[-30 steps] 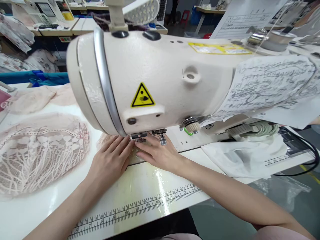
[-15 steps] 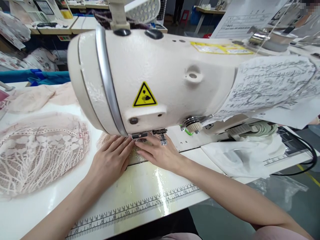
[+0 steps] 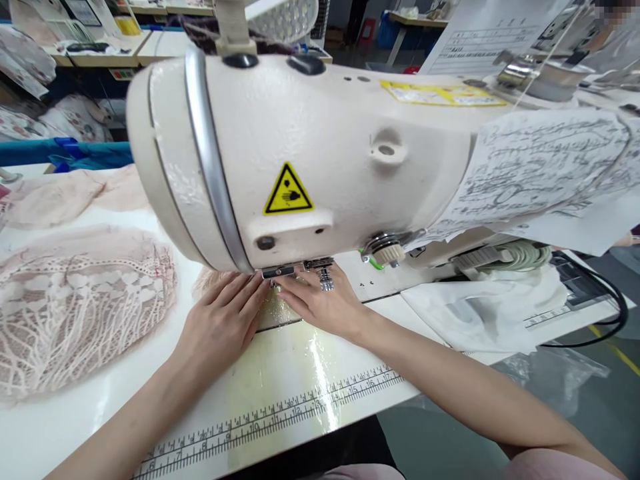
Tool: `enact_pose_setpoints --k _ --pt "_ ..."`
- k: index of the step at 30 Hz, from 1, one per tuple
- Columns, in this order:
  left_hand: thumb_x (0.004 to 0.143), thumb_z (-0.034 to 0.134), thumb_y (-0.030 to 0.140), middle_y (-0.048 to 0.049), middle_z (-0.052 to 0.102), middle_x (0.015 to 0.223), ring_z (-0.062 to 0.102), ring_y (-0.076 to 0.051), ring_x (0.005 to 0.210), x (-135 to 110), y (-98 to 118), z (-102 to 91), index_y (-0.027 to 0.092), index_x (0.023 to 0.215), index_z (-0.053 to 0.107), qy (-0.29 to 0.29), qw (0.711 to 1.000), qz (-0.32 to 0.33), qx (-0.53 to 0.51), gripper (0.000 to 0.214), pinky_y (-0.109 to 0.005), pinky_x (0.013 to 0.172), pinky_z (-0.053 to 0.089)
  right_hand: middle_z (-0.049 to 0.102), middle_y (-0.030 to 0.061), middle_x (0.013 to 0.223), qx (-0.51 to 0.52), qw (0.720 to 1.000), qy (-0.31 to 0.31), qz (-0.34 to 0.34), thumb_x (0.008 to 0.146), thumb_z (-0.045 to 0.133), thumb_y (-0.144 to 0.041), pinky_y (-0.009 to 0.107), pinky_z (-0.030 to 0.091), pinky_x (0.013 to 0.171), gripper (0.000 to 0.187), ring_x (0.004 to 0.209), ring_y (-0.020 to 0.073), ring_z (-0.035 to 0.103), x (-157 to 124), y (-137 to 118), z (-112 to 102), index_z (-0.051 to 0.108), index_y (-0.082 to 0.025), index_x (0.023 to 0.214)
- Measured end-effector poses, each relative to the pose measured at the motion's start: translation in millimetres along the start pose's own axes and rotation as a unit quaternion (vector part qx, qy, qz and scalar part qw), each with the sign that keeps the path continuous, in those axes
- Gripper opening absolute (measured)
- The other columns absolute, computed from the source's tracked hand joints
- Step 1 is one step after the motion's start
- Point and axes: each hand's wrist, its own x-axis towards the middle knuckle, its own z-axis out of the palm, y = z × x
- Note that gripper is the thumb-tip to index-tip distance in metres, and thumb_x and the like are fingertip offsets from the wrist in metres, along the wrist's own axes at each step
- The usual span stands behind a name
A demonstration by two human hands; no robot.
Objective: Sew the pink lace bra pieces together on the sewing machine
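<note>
A cream sewing machine [image 3: 310, 147] fills the middle of the view, its head hiding the needle. Under it, my left hand [image 3: 223, 320] lies flat with fingers stretched out, pressing a small pale lace piece [image 3: 207, 280] against the machine bed. My right hand [image 3: 320, 303], a ring on one finger, lies flat beside it with fingertips pointing left at the presser foot [image 3: 280, 272]. The fingertips of both hands nearly meet below the foot. Most of the small piece is hidden by my hands and the machine head.
A pile of pink lace pieces [image 3: 75, 300] lies on the white table [image 3: 280, 373] to the left, with more at the back left. A printed ruler [image 3: 280, 413] runs along the front edge. White cloth [image 3: 480, 313] and a black cable [image 3: 610, 313] lie on the right.
My right hand's fingers have slid slightly forward and left toward the presser foot. The view has shifted a little; my left hand stays in place.
</note>
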Motion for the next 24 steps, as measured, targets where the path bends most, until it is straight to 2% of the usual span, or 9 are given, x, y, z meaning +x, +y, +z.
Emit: enact_pose_setpoints --k 4,13,18,24 --pt "0.093 0.048 0.020 -0.0111 0.065 0.127 0.063 -0.028 0.114 0.2 -0.5 0.1 0.010 0.127 0.059 -0.002 1.000 -0.001 -0.008 0.037 -0.046 0.102 0.047 0.074 0.0061 0.092 0.001 1.000 -0.016 0.001 0.101 0.039 -0.041 0.038 0.041 0.080 0.038 0.096 0.0227 0.064 0.3 -0.4 -0.5 0.060 -0.027 0.129" --pt "0.094 0.046 0.018 -0.0070 0.067 0.123 0.066 -0.024 0.109 3.4 -0.7 -2.3 0.013 0.127 0.057 0.011 1.000 0.011 -0.007 0.036 -0.044 0.100 0.049 0.074 0.0043 0.090 0.013 1.000 -0.003 0.004 0.100 0.041 -0.042 0.038 0.040 0.080 0.036 0.095 0.0226 0.064 -2.5 -0.4 3.6 0.062 -0.030 0.126" --pt "0.093 0.047 0.019 -0.0064 0.068 0.123 0.066 -0.024 0.108 4.3 -0.9 -3.5 0.017 0.135 0.052 0.013 0.999 0.001 -0.029 0.042 -0.044 0.099 0.050 0.074 0.0046 0.096 0.014 1.000 -0.008 0.002 0.100 0.041 -0.041 0.036 0.039 0.082 0.035 0.095 0.0207 0.063 -1.2 -1.0 0.7 0.062 -0.029 0.127" --pt "0.092 0.048 0.019 -0.0085 0.067 0.123 0.066 -0.025 0.108 3.0 -0.8 -2.2 0.014 0.130 0.057 0.009 1.000 -0.002 -0.016 0.039 -0.045 0.101 0.049 0.074 0.0038 0.095 0.004 1.000 0.014 0.000 0.100 0.043 -0.042 0.037 0.038 0.086 0.034 0.092 0.0196 0.063 -1.4 -1.8 0.8 0.063 -0.029 0.124"
